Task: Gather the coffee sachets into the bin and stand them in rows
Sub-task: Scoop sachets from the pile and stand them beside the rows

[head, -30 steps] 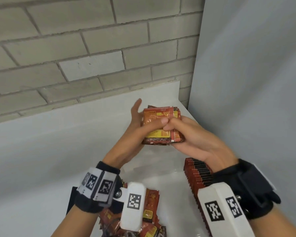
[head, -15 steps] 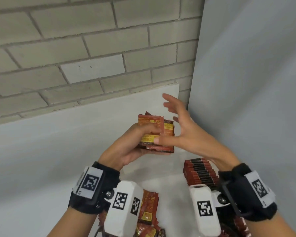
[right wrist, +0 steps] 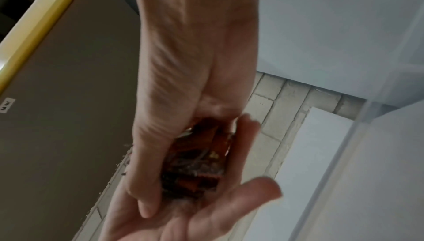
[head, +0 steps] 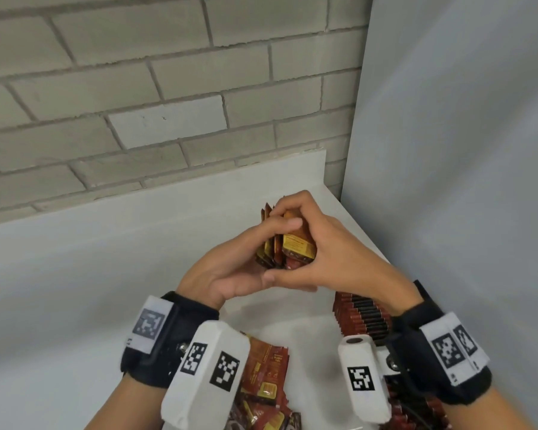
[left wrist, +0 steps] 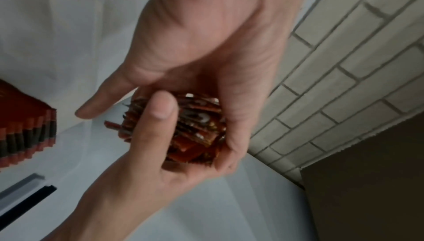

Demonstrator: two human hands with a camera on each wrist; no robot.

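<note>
Half a second ago the right hand (head: 333,249) was lifted off the bundle with its fingers spread; now it has come back down and wrapped over the top and right side of the stack of coffee sachets (head: 292,243), and the stack has turned so its narrow edges face the head camera instead of its printed face. The left hand (head: 230,268) cups the stack from below and from the 9 o'clock side, thumb laid across the front, so both grips are curled closed around the same bundle, held in the air above the bin's white floor (head: 292,342).

In the left wrist view the stack (left wrist: 195,127) sits fanned and uneven between the left thumb (left wrist: 156,114) and the right palm (left wrist: 218,45). In the right wrist view it (right wrist: 197,163) shows as a dark red wad between the two hands, blurred.

At 5 o'clock from the hands, a row of standing sachets (head: 364,318) runs along the bin's right wall, red edges up and packed tight; it shows again at the left edge of the left wrist view (left wrist: 25,132). At 6 o'clock, partly under the left wrist camera, loose sachets (head: 267,377) lie flat in a heap. A grey brick wall (head: 168,88) rises beyond the bin.
</note>
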